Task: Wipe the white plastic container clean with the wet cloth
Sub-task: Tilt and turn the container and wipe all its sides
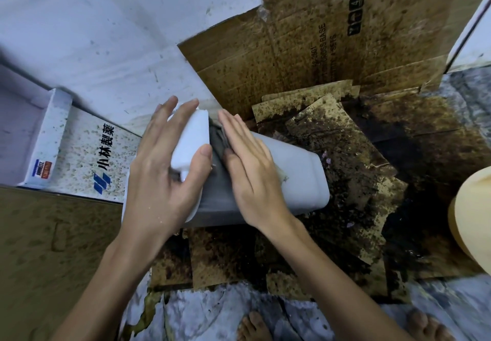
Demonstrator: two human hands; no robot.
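White container, grey cloth, brown speckled cardboard

The floor is pale and marbled. Stained cardboard sheets lie overlapping on it, a speckled white box left of them, bare feet just below.

Stained brown cardboard sheets covered the floor; a large printed cardboard panel stood behind, a white speckled box lay left.

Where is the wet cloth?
In the head view, the grey cloth lies across the white plastic container, pressed under the right hand, beside the left hand.
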